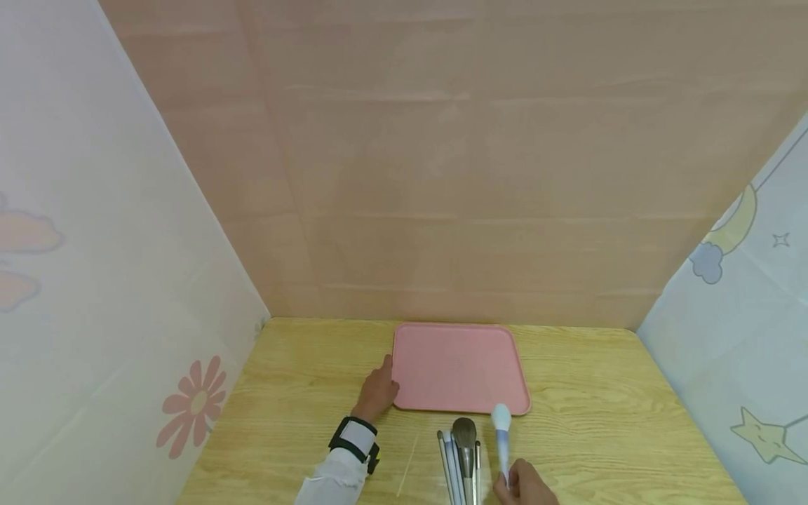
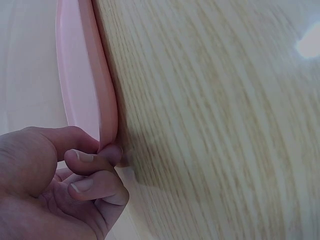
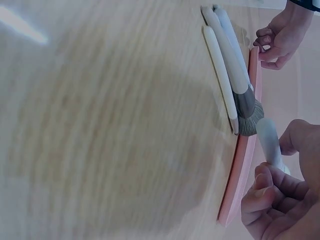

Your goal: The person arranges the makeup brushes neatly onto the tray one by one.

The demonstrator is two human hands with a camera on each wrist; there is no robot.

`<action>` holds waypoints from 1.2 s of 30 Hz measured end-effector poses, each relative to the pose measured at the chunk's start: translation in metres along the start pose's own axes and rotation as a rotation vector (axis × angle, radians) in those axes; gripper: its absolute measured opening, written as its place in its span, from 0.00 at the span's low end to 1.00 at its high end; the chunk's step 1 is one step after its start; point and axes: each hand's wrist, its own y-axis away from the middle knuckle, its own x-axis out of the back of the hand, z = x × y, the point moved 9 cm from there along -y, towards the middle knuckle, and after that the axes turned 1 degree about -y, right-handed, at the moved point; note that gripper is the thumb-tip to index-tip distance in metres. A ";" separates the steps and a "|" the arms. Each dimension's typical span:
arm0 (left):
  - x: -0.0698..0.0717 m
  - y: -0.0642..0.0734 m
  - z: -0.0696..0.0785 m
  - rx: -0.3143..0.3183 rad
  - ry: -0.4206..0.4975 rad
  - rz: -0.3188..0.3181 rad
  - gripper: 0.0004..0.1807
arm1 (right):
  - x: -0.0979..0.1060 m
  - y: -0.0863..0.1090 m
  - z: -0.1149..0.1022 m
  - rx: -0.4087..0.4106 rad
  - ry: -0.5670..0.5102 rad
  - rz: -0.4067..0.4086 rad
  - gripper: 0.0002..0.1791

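A pink tray [image 1: 459,368] lies on the wooden table, and my left hand [image 1: 376,393] is at its left edge. In the left wrist view that hand's thumb and curled fingers pinch the tray's rim [image 2: 106,100] near a corner. My right hand [image 1: 525,484] holds a makeup brush [image 1: 502,440] with a white head and pale blue handle, pinched between thumb and fingers. The brush's head points toward the tray's front right corner. Beside it, several more makeup brushes [image 1: 465,449] lie together in front of the tray, one with a large dark head [image 3: 250,122].
The light wooden table [image 1: 587,414] reaches a brown back wall [image 1: 454,175]. Patterned white sheets stand on the left [image 1: 113,315] and right [image 1: 738,337]. A black and white wrist strap [image 1: 355,438] sits on the left wrist.
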 end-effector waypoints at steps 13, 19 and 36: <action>0.001 0.001 0.001 0.000 0.002 -0.003 0.29 | -0.002 -0.017 0.007 -0.055 0.017 -0.122 0.13; -0.001 0.001 0.001 -0.019 0.002 -0.002 0.30 | 0.000 -0.022 0.002 0.021 0.002 -0.047 0.14; -0.001 0.001 0.001 0.013 0.033 -0.031 0.32 | 0.005 -0.034 -0.006 0.156 0.038 0.083 0.14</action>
